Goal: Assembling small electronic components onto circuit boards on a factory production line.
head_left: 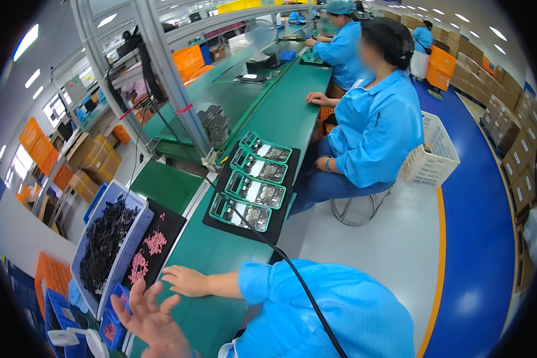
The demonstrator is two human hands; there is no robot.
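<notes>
Left hand raised, fingers spread and part-curled, nothing seen in its grasp. Right hand palm down on the table, fingers loosely extended; whether anything lies beneath it cannot be told. Pink bits lie heaped on a black mat near both hands, beside a bin of black strips. Four framed boards lie farther up the table
</notes>
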